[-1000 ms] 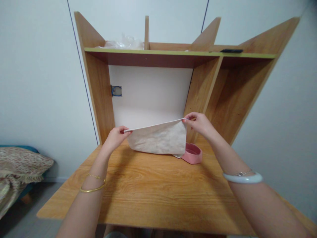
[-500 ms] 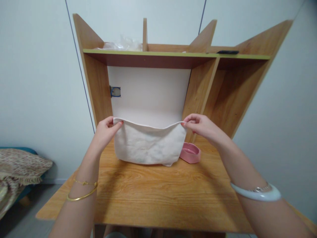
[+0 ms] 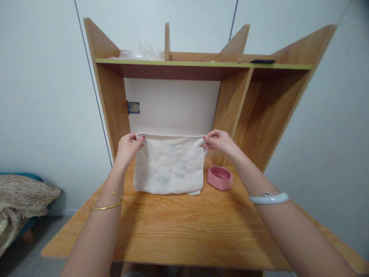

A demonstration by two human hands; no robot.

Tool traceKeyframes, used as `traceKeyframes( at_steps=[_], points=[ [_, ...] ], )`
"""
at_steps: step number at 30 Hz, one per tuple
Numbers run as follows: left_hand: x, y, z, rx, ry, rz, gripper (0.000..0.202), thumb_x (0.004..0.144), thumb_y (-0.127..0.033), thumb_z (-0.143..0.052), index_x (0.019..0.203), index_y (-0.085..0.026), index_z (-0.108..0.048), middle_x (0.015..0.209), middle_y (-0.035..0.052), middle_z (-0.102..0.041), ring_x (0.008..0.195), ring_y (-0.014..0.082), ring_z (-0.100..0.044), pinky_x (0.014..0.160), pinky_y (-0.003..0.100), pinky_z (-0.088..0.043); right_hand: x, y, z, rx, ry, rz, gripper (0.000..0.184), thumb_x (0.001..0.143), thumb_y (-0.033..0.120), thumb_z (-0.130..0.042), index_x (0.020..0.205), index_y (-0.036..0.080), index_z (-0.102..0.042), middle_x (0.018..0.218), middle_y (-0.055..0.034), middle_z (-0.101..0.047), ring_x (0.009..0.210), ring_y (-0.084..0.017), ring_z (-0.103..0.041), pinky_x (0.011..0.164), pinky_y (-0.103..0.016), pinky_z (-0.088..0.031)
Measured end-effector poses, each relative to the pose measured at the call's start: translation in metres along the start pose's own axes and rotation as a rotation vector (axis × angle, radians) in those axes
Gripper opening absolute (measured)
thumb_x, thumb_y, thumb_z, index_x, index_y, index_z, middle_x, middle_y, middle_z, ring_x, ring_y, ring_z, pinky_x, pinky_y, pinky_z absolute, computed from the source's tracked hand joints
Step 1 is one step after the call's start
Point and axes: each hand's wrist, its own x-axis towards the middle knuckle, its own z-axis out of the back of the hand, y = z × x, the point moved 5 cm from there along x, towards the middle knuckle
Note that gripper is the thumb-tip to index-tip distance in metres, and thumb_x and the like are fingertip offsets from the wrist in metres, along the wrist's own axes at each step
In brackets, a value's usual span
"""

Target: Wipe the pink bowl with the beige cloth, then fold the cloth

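Note:
A white cloth hangs stretched between my two hands, its lower edge at the tabletop. Faint dark patches show through or on its surface. My left hand pinches the top left corner between thumb and fingers. At the top right corner, my right hand grips the cloth the same way. Just right of the cloth, a pink ashtray-like dish with angled sides stands on the wooden desk.
A wooden shelf unit rises at the back of the desk, with a clear plastic bag and a flat black object on top. A wall socket box shows behind. A patterned fringed blanket lies at far left.
Both hands have drawn slightly closer together and lifted a little. The cloth's sagging top edge is now straight, and its right side has moved left, uncovering more of the pink dish.

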Motion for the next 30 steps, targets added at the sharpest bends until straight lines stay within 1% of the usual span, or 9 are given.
traceKeyframes(
  at_steps=[3, 6, 8, 11, 15, 18, 21, 25, 30],
  points=[
    [0.005, -0.01, 0.005, -0.064, -0.096, -0.107, 0.026, 0.066, -0.034, -0.056, 0.081, -0.014, -0.063, 0.082, 0.0039, -0.064, 0.076, 0.0145, -0.061, 0.072, 0.024, -0.047, 0.009, 0.009, 0.006, 0.062, -0.088, 0.171, 0.018, 0.071, 0.012, -0.065, 0.068, 0.015, -0.048, 0.06, 0.0012, -0.058, 0.055, -0.01, -0.061, 0.06, -0.023, -0.051],
    [0.001, -0.015, 0.011, -0.115, -0.15, -0.143, 0.028, 0.066, -0.033, -0.056, 0.085, -0.015, -0.063, 0.091, 0.0041, -0.063, 0.081, 0.0139, -0.061, 0.076, 0.023, -0.047, 0.007, 0.01, 0.009, 0.046, -0.123, 0.28, 0.019, 0.067, 0.019, -0.069, 0.068, 0.015, -0.05, 0.064, 0.0003, -0.06, 0.062, -0.011, -0.063, 0.066, -0.026, -0.051],
    [-0.005, -0.013, 0.013, -0.108, -0.139, -0.123, 0.028, 0.065, -0.034, -0.055, 0.085, -0.016, -0.063, 0.09, 0.0039, -0.063, 0.08, 0.014, -0.061, 0.074, 0.023, -0.047, 0.0, 0.005, 0.007, 0.037, -0.094, 0.267, 0.019, 0.068, 0.021, -0.068, 0.068, 0.015, -0.05, 0.065, -0.0005, -0.061, 0.063, -0.012, -0.063, 0.065, -0.025, -0.051],
    [-0.016, -0.005, 0.015, -0.023, -0.08, -0.063, 0.027, 0.064, -0.033, -0.053, 0.081, -0.015, -0.062, 0.08, 0.0029, -0.063, 0.075, 0.0149, -0.06, 0.069, 0.023, -0.046, -0.015, -0.004, 0.0, 0.0, -0.004, 0.167, 0.018, 0.069, 0.023, -0.066, 0.067, 0.016, -0.049, 0.061, -0.0009, -0.061, 0.058, -0.011, -0.062, 0.055, -0.022, -0.049],
    [-0.028, 0.008, 0.016, 0.142, 0.057, 0.014, 0.025, 0.062, -0.032, -0.047, 0.075, -0.015, -0.06, 0.066, 0.0004, -0.06, 0.066, 0.0153, -0.056, 0.061, 0.023, -0.044, -0.036, -0.013, -0.005, -0.133, 0.106, 0.068, 0.014, 0.067, 0.021, -0.064, 0.065, 0.015, -0.051, 0.054, 0.001, -0.058, 0.049, -0.009, -0.055, 0.045, -0.018, -0.041],
    [-0.033, 0.015, 0.011, 0.24, 0.226, 0.048, 0.025, 0.062, -0.033, -0.043, 0.071, -0.015, -0.059, 0.064, -0.0004, -0.059, 0.065, 0.0156, -0.055, 0.059, 0.023, -0.042, -0.043, -0.022, -0.009, -0.204, 0.189, 0.036, 0.011, 0.066, 0.02, -0.062, 0.062, 0.015, -0.052, 0.053, 0.0025, -0.056, 0.046, -0.008, -0.051, 0.045, -0.018, -0.039],
    [-0.035, 0.022, 0.003, 0.336, 0.397, 0.084, 0.025, 0.062, -0.034, -0.041, 0.068, -0.016, -0.057, 0.064, 0.0002, -0.059, 0.064, 0.0163, -0.055, 0.058, 0.024, -0.042, -0.039, -0.037, -0.013, -0.306, 0.233, 0.029, 0.007, 0.066, 0.019, -0.059, 0.062, 0.015, -0.054, 0.054, 0.0026, -0.055, 0.046, -0.007, -0.047, 0.044, -0.017, -0.036],
    [-0.043, 0.039, -0.009, 0.51, 0.59, 0.172, 0.016, 0.06, -0.029, -0.042, 0.059, -0.016, -0.052, 0.058, 0.0013, -0.058, 0.059, 0.0158, -0.055, 0.053, 0.023, -0.039, -0.032, -0.066, -0.026, -0.593, 0.283, -0.004, 0.003, 0.064, 0.014, -0.057, 0.062, 0.013, -0.059, 0.057, 0.0003, -0.059, 0.05, -0.008, -0.049, 0.045, -0.017, -0.033],
    [-0.056, 0.069, -0.024, 0.631, 0.824, 0.252, 0.011, 0.058, -0.021, -0.043, 0.048, -0.017, -0.047, 0.053, 0.001, -0.056, 0.056, 0.0141, -0.056, 0.051, 0.021, -0.038, -0.035, -0.097, -0.05, -0.928, 0.431, -0.056, 0.013, 0.065, 0.012, -0.054, 0.068, 0.01, -0.067, 0.066, -0.0054, -0.066, 0.056, -0.012, -0.056, 0.044, -0.019, -0.029]
  ],
)
